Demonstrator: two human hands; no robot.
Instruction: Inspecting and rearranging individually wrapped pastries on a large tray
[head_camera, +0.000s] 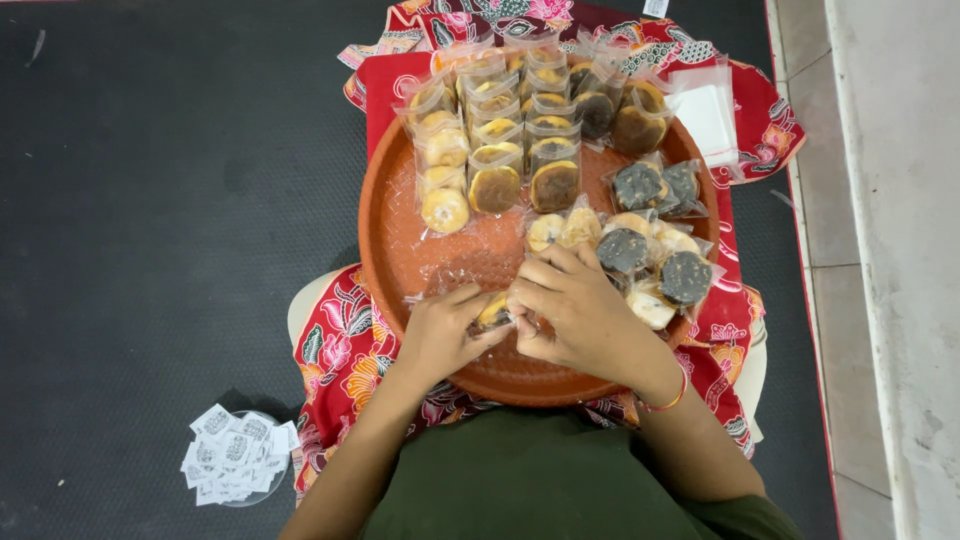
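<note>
Pinching a small round cookie in its clear plastic sleeve (495, 312), I have both hands meeting at the near part of the brown round tray (385, 250). My left hand (440, 335) has its grip closed on the sleeve's left end, thumb and fingers steadying it. My right hand (580, 310) curls over the other end, fingertips pressing the film down, so its grip is clenched on the same sleeve.

To do this well, I judge it best to keep the cookie flat and centred, press lightly so it does not crack, and smooth the film before pressing the flap. Neat rows of packed cookies (500, 140) lie at the tray's far side, a loose heap of packets (650, 260) beside my right hand.
</note>
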